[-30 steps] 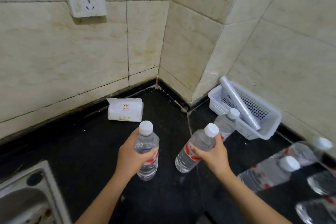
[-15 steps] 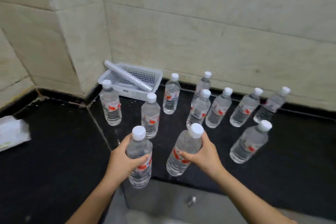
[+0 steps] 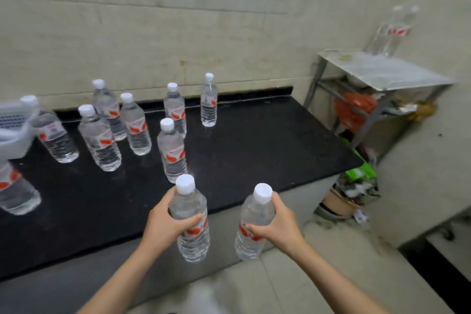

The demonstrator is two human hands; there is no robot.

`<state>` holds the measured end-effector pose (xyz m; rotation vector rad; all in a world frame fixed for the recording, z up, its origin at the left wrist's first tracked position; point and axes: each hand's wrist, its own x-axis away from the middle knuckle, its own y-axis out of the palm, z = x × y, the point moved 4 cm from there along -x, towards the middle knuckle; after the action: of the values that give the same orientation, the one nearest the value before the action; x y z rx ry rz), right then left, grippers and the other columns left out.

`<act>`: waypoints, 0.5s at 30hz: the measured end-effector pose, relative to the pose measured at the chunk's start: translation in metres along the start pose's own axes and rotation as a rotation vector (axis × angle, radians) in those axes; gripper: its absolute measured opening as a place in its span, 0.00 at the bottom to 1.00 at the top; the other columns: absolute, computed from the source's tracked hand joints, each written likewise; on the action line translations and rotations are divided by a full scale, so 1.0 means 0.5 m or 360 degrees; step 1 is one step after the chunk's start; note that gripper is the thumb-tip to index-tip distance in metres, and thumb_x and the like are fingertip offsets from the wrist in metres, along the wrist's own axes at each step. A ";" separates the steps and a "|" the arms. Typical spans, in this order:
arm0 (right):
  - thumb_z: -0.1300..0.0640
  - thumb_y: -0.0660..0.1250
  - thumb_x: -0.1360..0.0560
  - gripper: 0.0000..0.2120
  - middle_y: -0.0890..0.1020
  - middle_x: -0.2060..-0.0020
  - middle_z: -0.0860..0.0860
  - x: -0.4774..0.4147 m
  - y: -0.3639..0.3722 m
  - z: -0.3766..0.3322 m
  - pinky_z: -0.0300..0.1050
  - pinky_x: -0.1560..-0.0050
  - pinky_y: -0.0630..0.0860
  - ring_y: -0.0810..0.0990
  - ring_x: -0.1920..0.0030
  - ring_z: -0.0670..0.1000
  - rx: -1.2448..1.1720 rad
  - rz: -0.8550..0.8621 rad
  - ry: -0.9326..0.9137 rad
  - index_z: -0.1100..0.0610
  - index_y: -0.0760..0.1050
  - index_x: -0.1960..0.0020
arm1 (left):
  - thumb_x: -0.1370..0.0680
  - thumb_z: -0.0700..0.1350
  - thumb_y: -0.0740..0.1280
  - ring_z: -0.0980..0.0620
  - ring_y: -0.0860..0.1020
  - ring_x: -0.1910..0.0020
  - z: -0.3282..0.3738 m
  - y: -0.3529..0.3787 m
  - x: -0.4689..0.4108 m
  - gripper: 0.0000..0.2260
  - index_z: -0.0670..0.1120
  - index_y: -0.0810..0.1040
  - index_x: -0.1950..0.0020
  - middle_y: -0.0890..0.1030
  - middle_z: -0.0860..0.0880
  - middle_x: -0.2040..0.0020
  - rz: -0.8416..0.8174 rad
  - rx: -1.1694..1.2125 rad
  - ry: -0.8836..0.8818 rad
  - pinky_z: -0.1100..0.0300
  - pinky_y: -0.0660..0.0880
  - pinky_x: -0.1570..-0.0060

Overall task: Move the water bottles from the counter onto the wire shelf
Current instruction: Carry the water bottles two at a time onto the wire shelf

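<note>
My left hand (image 3: 164, 224) grips a clear water bottle (image 3: 190, 237) with a white cap and red label, held upright past the counter's front edge. My right hand (image 3: 279, 224) grips a second such bottle (image 3: 251, 242) beside it, over the floor. Several more water bottles (image 3: 135, 130) stand on the black counter (image 3: 254, 140) at the left and middle. The metal wire shelf (image 3: 382, 71) stands at the right against the wall, and two bottles (image 3: 392, 30) stand on its top, blurred.
A white plastic basket (image 3: 12, 130) sits at the counter's left edge. The shelf's lower tier holds an orange bag (image 3: 354, 107). Green packaging (image 3: 359, 172) and a bowl with clutter (image 3: 341, 201) lie on the floor between counter and shelf. Pale floor tiles spread in front.
The view has swung right from the counter's corner toward the shelf. Both hands have carried their bottles off the counter to its front edge and beyond.
</note>
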<state>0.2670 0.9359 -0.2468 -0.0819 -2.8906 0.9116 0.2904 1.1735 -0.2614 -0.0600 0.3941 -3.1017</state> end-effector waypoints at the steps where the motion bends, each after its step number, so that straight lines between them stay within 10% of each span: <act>1: 0.53 0.78 0.43 0.28 0.80 0.55 0.46 0.005 -0.023 0.023 0.47 0.48 0.76 0.79 0.50 0.50 -0.0014 0.0044 0.0032 0.39 0.66 0.52 | 0.50 0.56 0.74 0.53 0.81 0.53 0.005 0.033 -0.007 0.28 0.60 0.75 0.51 0.83 0.53 0.53 -0.0066 -0.0005 0.0010 0.56 0.76 0.48; 12: 0.53 0.78 0.40 0.29 0.77 0.54 0.42 -0.042 -0.237 0.204 0.41 0.51 0.73 0.76 0.50 0.45 -0.0031 0.0328 0.0307 0.37 0.63 0.51 | 0.47 0.50 0.76 0.67 0.80 0.57 0.036 0.356 -0.138 0.28 0.61 0.75 0.49 0.81 0.68 0.55 -0.0543 -0.0039 0.0055 0.64 0.76 0.54; 15: 0.52 0.78 0.40 0.30 0.77 0.52 0.42 -0.074 -0.317 0.254 0.41 0.50 0.73 0.77 0.49 0.45 -0.0026 0.0427 0.0421 0.35 0.61 0.51 | 0.48 0.52 0.76 0.64 0.80 0.55 0.058 0.466 -0.191 0.28 0.62 0.75 0.49 0.84 0.60 0.55 -0.0645 -0.0012 0.0035 0.59 0.77 0.50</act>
<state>0.2855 0.7307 -0.2625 -0.5590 -2.6792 0.8408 0.3894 0.9425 -0.2950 -0.1198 0.4444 -3.5019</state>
